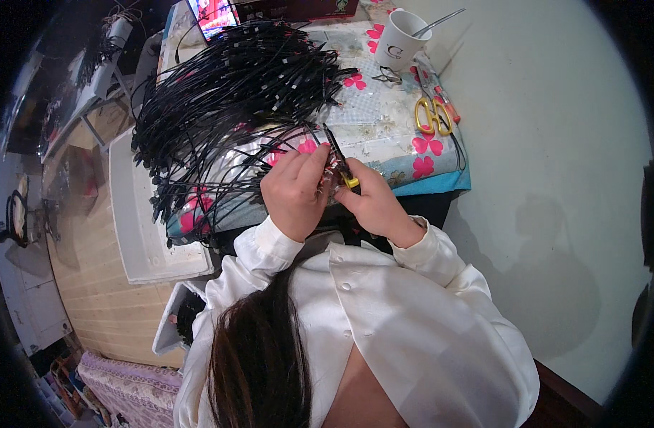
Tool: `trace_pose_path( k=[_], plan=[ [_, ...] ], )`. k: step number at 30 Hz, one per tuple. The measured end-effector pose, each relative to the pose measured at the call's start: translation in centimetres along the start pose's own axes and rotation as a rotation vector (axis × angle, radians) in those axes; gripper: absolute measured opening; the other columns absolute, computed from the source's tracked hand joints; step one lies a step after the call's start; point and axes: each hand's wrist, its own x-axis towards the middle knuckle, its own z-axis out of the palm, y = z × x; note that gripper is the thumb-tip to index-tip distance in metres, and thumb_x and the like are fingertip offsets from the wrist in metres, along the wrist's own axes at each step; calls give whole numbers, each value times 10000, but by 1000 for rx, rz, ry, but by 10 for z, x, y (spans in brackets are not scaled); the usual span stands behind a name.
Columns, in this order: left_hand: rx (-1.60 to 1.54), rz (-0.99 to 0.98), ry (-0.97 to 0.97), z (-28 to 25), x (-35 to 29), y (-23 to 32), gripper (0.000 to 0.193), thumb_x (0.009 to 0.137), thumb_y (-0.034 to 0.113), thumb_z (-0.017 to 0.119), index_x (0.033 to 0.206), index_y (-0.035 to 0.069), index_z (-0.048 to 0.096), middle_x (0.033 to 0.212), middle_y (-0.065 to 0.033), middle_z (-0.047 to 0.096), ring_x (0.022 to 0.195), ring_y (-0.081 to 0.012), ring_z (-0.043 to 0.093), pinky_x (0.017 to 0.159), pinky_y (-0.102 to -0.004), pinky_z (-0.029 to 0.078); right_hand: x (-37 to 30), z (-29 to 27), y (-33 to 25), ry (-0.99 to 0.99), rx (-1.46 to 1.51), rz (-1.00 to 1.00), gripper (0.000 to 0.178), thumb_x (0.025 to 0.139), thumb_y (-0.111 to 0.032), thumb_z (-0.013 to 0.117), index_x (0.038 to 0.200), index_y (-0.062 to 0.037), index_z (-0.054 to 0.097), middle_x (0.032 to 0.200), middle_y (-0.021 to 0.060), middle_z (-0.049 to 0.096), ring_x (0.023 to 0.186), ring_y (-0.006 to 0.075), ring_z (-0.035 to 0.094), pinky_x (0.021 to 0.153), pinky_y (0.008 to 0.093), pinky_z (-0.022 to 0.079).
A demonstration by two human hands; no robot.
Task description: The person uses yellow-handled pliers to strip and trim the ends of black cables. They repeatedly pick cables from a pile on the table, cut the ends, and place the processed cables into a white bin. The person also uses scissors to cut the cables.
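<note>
Both my hands are close together at the near edge of the table. My left hand point(296, 191) is closed, its fingers pinching the stripped-looking ends of several black cables point(230, 118); bits of red, white and silver show between the hands. My right hand point(379, 205) is closed around a slim black tool with a yellow part point(350, 182). Its dark pointed end reaches away from me, and its exact kind is hard to make out. The cables spread in a large tangled heap, many with small metal plugs, across the left of the table.
The table wears a flowered plastic cover point(373, 153). At its right lie yellow-handled scissors point(432, 114) and a red pen-like item point(449, 107); a white mug point(400, 41) with a spoon stands behind. A lit screen point(214, 16) is at the back, and a white tray point(130, 235) beside the table.
</note>
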Motion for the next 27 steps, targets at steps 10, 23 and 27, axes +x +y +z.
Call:
trace_pose_path(
  k=[10,23,27],
  plan=[
    [-23,-142,235,-10,0,-17,217,824,22,710,1036,22,665,886,-128,659,901,-322,615,778,-370,490,31,-36,11,274,-424,-16,325,835,-108,692,1085,8,521,869,215,659,833,397,665,738,449,509],
    [-190,-18,-83,-6,7,-18,383,717,-16,728,1085,44,643,1009,-124,682,860,-344,626,721,-408,511,28,-23,-12,47,-197,-110,309,842,17,645,1134,-5,547,941,85,635,863,144,607,791,305,505],
    [-196,-22,-185,-9,7,-16,296,737,-6,720,1026,42,670,876,-112,676,788,-320,628,659,-396,493,23,-36,-21,-16,-21,-107,307,867,-7,647,1160,-4,558,985,62,636,903,143,611,822,306,502]
  ],
)
